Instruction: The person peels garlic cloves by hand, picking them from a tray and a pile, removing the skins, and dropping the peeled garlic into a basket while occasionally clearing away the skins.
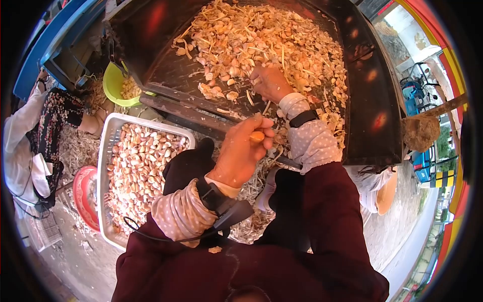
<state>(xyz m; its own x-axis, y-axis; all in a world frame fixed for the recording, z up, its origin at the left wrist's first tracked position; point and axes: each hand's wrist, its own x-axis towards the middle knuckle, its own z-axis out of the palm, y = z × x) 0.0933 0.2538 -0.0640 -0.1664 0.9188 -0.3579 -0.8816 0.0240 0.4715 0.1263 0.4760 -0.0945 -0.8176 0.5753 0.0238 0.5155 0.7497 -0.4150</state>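
Note:
My left hand (240, 151) is closed, palm partly up, with a garlic clove (257, 136) held between thumb and fingers. It hovers over the near edge of a dark tray (173, 75). My right hand (274, 84) reaches over that tray at the near side of a heap of loose garlic cloves (261, 38) mixed with skins and dry stalks. Its fingers curl inward and down; whatever is in them is hidden. A few cloves and stalk pieces lie beside its fingertips.
At my left stands a white plastic crate (106, 166) full of garlic cloves (143, 166). Beyond it are a green bowl (111, 88) and a red basin (83, 201). Another person (55, 116) sits at far left. Garlic skins (251, 221) litter the ground by my feet.

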